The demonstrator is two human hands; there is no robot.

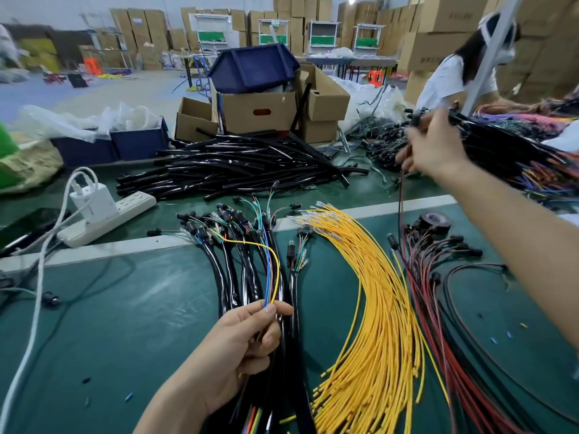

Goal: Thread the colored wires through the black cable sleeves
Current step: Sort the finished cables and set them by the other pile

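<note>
My left hand (247, 343) pinches a small bunch of colored wires (272, 277), yellow, blue and green, near the front middle of the green table. Under it lie several sleeved black harnesses (241, 270). My right hand (429, 145) is raised at the far right and holds a black connector (415, 119) with a thin red and black wire (401, 202) hanging down from it. A heap of loose black cable sleeves (244, 164) lies across the table's far side. A fan of yellow wires (376, 308) spreads right of centre.
Red and black wires with connectors (438, 277) lie at the right beside a tape roll (437, 220). A white power strip (106, 220) with a charger sits at the left. Cardboard boxes (260, 111) and a blue bin (253, 68) stand behind. Another person (460, 76) works at the far right.
</note>
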